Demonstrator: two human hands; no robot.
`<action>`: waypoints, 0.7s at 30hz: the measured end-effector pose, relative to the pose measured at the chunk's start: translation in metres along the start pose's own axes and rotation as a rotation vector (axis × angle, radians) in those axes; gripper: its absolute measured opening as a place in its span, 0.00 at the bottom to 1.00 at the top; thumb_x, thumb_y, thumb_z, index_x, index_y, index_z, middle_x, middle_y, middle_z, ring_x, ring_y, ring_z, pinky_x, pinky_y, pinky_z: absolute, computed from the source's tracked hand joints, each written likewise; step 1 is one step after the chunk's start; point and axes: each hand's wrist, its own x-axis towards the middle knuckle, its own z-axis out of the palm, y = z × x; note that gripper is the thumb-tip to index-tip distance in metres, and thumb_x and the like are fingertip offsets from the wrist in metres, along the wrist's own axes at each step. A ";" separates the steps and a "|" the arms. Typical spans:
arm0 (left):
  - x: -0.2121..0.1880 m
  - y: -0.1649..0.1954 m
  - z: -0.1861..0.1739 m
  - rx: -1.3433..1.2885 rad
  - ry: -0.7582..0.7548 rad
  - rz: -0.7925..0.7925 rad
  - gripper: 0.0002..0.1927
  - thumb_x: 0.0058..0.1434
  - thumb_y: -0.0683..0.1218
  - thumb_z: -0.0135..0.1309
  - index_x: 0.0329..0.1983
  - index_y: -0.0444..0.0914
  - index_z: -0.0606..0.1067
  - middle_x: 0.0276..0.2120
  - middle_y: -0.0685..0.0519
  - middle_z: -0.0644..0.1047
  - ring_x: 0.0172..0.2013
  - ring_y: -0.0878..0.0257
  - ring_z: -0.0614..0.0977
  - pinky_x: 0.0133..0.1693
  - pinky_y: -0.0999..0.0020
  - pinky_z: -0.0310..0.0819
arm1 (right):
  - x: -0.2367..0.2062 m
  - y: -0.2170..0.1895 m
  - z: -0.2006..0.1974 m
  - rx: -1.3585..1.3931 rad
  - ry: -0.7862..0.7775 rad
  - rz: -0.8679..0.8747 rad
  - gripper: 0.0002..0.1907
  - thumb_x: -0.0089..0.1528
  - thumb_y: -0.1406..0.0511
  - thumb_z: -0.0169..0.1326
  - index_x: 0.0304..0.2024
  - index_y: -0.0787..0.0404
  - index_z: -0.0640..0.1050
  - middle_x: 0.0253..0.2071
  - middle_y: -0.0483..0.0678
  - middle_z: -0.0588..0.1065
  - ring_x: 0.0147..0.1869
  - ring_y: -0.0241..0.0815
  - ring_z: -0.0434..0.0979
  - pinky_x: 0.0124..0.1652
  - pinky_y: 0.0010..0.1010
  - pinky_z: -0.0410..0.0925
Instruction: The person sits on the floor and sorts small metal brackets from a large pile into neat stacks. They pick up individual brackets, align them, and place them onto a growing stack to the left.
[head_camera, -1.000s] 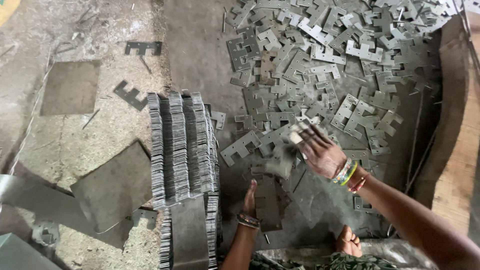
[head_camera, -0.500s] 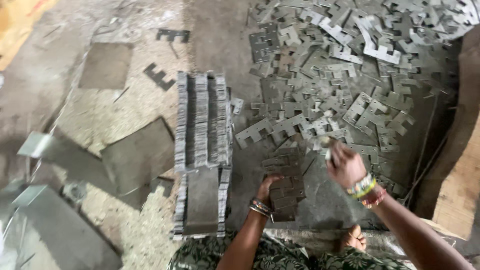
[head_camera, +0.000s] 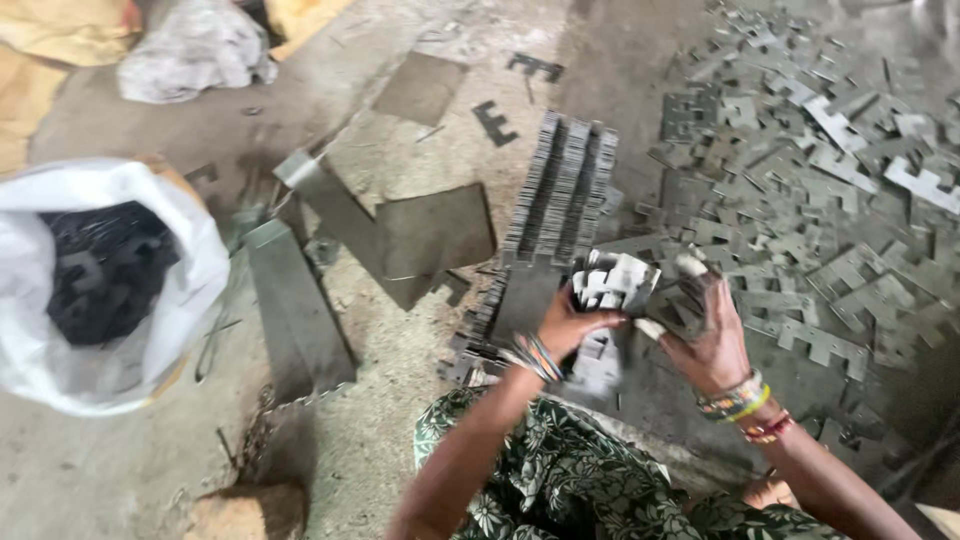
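Both hands meet over a small bundle of grey stamped metal plates (head_camera: 612, 282). My left hand (head_camera: 572, 325) grips the bundle from the left, and my right hand (head_camera: 705, 330), with taped fingertips and bangles on the wrist, closes on its right side. Just behind the bundle stands a long upright row of stacked metal plates (head_camera: 562, 190) on the floor. A wide scatter of loose E-shaped plates (head_camera: 820, 170) covers the floor to the right.
A white sack (head_camera: 60, 370) holding dark plates sits at the left. Flat metal sheets (head_camera: 425, 235) and a bent strip (head_camera: 295, 310) lie on the dusty floor in the middle. Crumpled cloth and a yellowish sack (head_camera: 190, 45) are at the top left.
My right hand came back from the loose pile to the left and joined my left hand on a bundle of plates. The view swung left, bringing the white sack into sight.
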 end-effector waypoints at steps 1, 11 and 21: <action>0.007 0.024 -0.018 0.243 -0.017 0.047 0.30 0.54 0.54 0.67 0.55 0.32 0.76 0.49 0.42 0.81 0.48 0.50 0.84 0.53 0.55 0.79 | 0.009 0.000 0.012 -0.035 0.045 -0.040 0.48 0.45 0.66 0.68 0.67 0.68 0.63 0.58 0.63 0.68 0.60 0.62 0.71 0.57 0.49 0.67; 0.024 0.143 -0.057 1.714 -0.107 0.535 0.62 0.32 0.68 0.76 0.69 0.43 0.63 0.64 0.43 0.69 0.64 0.49 0.70 0.64 0.52 0.63 | 0.030 0.033 0.150 -0.124 -0.054 0.144 0.37 0.49 0.59 0.70 0.55 0.65 0.70 0.52 0.61 0.70 0.50 0.65 0.75 0.46 0.50 0.72; -0.078 0.080 -0.148 0.899 0.604 0.181 0.84 0.30 0.74 0.70 0.80 0.39 0.34 0.79 0.40 0.47 0.76 0.47 0.52 0.70 0.45 0.51 | 0.034 0.044 0.152 -0.089 -0.148 0.450 0.50 0.48 0.58 0.72 0.64 0.66 0.60 0.49 0.61 0.74 0.51 0.62 0.78 0.51 0.45 0.74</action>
